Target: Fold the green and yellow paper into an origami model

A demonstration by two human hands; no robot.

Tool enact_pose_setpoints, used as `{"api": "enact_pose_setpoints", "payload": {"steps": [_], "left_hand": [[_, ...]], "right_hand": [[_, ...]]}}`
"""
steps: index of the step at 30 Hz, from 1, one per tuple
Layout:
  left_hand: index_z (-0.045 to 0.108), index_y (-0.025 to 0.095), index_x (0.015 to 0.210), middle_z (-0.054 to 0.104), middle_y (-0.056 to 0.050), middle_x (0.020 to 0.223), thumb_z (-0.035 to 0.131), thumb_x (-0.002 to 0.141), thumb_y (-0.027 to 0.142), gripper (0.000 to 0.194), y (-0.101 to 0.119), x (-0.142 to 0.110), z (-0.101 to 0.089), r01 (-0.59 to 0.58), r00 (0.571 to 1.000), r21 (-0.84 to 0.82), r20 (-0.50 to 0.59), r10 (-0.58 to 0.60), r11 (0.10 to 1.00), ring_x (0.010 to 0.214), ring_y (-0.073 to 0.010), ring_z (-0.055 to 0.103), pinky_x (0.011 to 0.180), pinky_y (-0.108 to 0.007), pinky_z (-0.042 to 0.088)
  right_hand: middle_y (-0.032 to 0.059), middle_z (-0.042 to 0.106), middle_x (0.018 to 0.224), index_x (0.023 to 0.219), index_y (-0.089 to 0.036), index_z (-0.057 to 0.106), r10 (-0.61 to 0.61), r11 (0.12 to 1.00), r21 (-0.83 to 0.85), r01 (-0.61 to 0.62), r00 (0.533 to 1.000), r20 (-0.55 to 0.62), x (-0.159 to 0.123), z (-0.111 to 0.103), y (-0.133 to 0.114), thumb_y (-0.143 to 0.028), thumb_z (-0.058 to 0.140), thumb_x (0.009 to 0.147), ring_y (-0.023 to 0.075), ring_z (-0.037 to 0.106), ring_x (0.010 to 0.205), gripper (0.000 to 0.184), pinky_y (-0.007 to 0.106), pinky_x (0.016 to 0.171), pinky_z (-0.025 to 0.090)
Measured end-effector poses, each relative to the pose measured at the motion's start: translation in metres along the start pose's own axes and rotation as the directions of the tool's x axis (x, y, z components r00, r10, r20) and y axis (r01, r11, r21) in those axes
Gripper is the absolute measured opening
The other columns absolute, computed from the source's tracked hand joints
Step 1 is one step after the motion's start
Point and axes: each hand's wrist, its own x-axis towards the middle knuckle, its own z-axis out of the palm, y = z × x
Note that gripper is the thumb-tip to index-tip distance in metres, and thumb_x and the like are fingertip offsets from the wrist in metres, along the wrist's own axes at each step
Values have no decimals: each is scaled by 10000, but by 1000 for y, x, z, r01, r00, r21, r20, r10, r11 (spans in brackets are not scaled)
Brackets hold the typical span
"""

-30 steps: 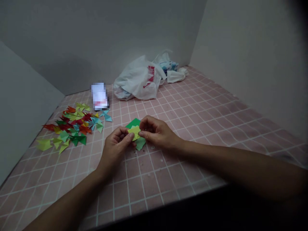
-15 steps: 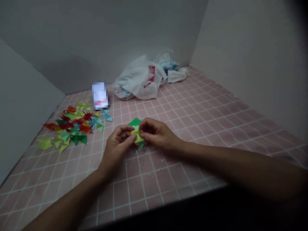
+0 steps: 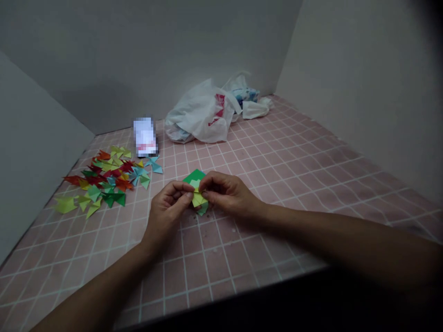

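Between my two hands is a small piece of folded yellow paper (image 3: 198,199), creased across its face. My left hand (image 3: 170,203) pinches its left edge between thumb and forefinger. From the other side, my right hand (image 3: 229,193) pinches the upper right edge, thumb in front. Beneath the yellow piece, green paper (image 3: 194,176) lies on the table, with a light green sheet (image 3: 202,209) showing at the lower side. My fingers hide part of these sheets.
Folded paper pieces (image 3: 107,177) in red, orange, yellow, green and blue lie in a pile at the left. Behind them stands a phone (image 3: 145,137) with a lit, blurred screen. A white plastic bag (image 3: 200,113) rests near the back wall on the pink checked tablecloth (image 3: 294,161).
The yellow paper shows a flatter, squarer lower face now. My fingertips have shifted slightly along its upper edge, and both hands keep their pinch.
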Motion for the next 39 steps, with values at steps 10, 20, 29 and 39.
{"api": "enact_pose_setpoints", "payload": {"steps": [10,20,29,39], "left_hand": [[656,195,837,679,14,713,718,788,202,79,1,-1,-1,-15,1000,-17,1,15,1000,618,-129,652,597,-243,534],[665,195,831,656,27,714,695,804,176,45,-2,0,-3,-20,1000,-92,15,22,996,616,-104,636,595,-209,526],[655,182,869,670,10,758,752,821,299,160,-4,3,-1,0,1000,-78,22,2,997,651,-114,633,611,-224,531],[656,170,813,658,33,736,775,768,208,133,6,1,2,-100,994,44,-33,102,994,658,-82,611,603,-173,510]], "right_hand": [[-33,571,756,819,-187,592,53,988,143,-52,999,-3,-2,4,-1,-170,640,822,84,537,646,51,231,603,453],[-28,593,762,824,-173,624,46,993,106,-47,999,9,-5,4,-1,-120,639,820,82,561,662,55,228,621,461],[-22,596,766,828,-176,617,-16,1000,22,15,1000,11,-4,3,3,-120,617,832,88,565,662,56,227,622,467],[-35,585,761,884,-187,554,121,969,209,-130,991,55,-3,2,-3,-214,641,839,98,589,611,102,249,589,508]]}}
